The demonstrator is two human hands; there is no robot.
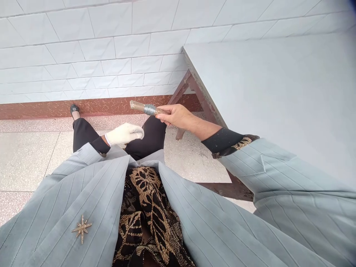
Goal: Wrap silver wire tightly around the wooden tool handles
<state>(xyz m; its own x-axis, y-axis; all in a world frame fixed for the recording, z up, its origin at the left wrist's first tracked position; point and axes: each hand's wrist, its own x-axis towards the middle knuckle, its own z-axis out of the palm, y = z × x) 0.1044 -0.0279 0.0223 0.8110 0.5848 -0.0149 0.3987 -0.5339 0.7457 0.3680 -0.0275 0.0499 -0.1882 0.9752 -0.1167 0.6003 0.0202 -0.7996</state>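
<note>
My right hand [178,116] is bare and closed around one end of a short brown stick [137,106]. Silvery wire [150,109] is wound in a thick coil about the stick's middle. The stick lies almost level, its free end pointing left. Below and to the left is my left hand [124,134], in a white knitted glove with the fingers curled shut. A faint thin strand of the wire seems to run down from the coil to the glove's fingertips; the part inside the fingers is hidden. The two hands are apart.
A grey-topped table [267,96] on reddish-brown wooden legs [204,98] stands close at my right. Ahead is a white tiled wall [111,48] with a red-brown skirting [111,106]. My knees and one dark shoe [74,108] are above the speckled floor [27,148].
</note>
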